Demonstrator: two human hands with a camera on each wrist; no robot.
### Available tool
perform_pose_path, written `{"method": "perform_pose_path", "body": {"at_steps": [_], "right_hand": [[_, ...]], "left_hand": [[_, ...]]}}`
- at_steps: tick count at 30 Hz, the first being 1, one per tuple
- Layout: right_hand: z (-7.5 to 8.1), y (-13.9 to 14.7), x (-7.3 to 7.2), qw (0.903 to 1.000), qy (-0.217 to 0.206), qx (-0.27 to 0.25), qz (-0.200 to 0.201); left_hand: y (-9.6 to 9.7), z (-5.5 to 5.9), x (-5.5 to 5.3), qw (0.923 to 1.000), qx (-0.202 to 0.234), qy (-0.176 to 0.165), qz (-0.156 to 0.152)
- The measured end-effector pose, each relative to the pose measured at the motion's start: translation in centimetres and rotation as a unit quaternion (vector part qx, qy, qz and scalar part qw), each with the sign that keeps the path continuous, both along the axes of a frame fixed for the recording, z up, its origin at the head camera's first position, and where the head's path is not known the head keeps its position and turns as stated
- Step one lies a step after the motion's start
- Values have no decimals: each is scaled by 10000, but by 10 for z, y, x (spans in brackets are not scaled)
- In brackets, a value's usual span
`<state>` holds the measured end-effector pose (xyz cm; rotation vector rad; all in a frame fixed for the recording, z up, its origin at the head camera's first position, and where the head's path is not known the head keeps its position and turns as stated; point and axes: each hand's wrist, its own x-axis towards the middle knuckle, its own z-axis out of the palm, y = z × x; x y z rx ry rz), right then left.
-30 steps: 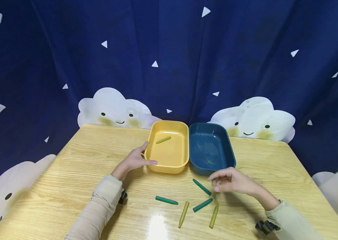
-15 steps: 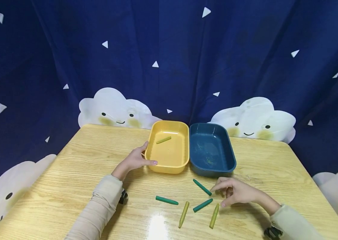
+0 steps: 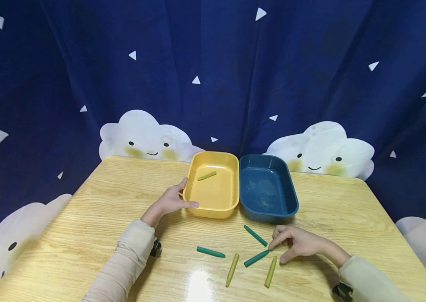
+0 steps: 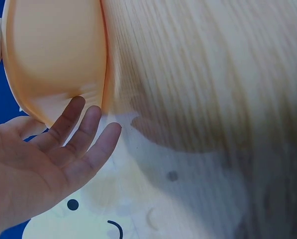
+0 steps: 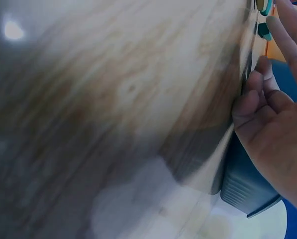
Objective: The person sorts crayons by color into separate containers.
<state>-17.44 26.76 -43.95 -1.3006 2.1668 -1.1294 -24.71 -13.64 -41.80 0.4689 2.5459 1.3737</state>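
In the head view, my left hand (image 3: 171,200) holds the yellow bin (image 3: 213,214) at its left wall, thumb over the rim. The left wrist view shows fingers (image 4: 88,119) against the bin's outer side. A yellow crayon (image 3: 207,175) lies inside it. My right hand (image 3: 299,242) hovers low over the table, thumb and index finger apart, nothing between them. Its index fingertip is by the tip of a green crayon (image 3: 256,258), its thumb beside a yellow crayon (image 3: 270,272). Nearby lie two more green crayons (image 3: 255,235) (image 3: 210,252) and another yellow crayon (image 3: 232,270).
A dark blue bin (image 3: 269,217) stands right against the yellow one, with faint marks on its floor. Both are near the back edge of the wooden table (image 3: 122,184). A blue curtain (image 3: 213,75) with white clouds hangs behind.
My right hand has moved from the blue bin's front edge toward the near crayons, and its thumb and index finger have spread. My left hand and the crayons stay where they were.
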Motion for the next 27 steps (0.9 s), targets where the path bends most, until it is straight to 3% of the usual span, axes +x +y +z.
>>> {"method": "perform_pose_path", "body": {"at_steps": [6,27], "right_hand": [[-1,-2,-2,9997,169,67,172],[-4,-8,2,9998,182,37,39]], "left_hand": [[0,-2,0,9999,139,-22,-14],[1,-1,0,9999,145,-20,5]]}}
